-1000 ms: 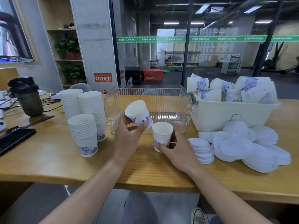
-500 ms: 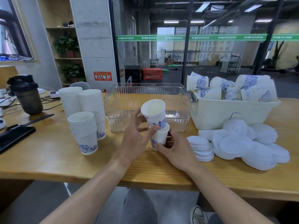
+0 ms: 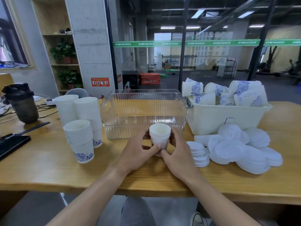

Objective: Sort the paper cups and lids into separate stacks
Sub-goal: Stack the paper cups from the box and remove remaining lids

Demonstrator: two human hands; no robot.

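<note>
Small nested cup stack (image 3: 160,136) upright on the bench (image 3: 48,168), right in front of the clear bin (image 3: 143,111). Cupped between both hands, left hand (image 3: 138,154) and right hand (image 3: 177,154) curled round it, thumbs meeting low.

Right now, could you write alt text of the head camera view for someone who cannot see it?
Both hands, left hand and right hand, grip a small nested stack of paper cups on a wooden table. Taller cup stacks stand left; loose lids lie right, before a white bin of cups.
</note>
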